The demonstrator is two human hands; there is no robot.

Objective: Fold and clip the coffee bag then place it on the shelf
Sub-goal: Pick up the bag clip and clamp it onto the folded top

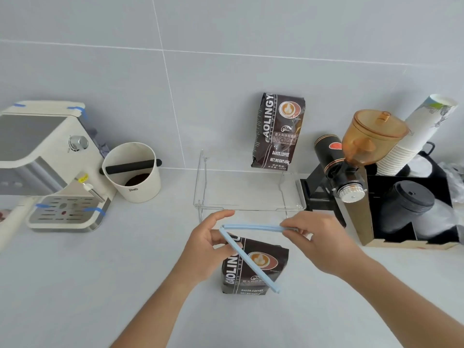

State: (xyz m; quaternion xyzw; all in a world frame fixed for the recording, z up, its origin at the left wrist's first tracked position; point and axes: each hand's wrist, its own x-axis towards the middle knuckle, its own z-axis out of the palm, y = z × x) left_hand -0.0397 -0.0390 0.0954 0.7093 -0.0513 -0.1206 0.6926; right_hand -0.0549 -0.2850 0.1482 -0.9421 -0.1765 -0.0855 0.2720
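A dark brown coffee bag (pixel 258 268) stands upright on the white counter near me, its top folded down. My left hand (pixel 208 247) grips the bag's top at the left. A light blue sealing clip (pixel 248 257) is swung apart in a V, hinged at the upper left above the bag. My right hand (pixel 319 237) pinches the end of the clip's upper arm; the lower arm slants down across the front of the bag. Behind stands a clear acrylic shelf (pixel 248 205) with a second, identical coffee bag (pixel 277 131) on it, leaning on the wall.
An espresso machine (pixel 50 167) and a cream knock box (pixel 133 172) stand at the left. At the right are a coffee grinder with an amber hopper (pixel 356 156), stacked paper cups (pixel 416 136) and a black organiser holding lids (pixel 406 204).
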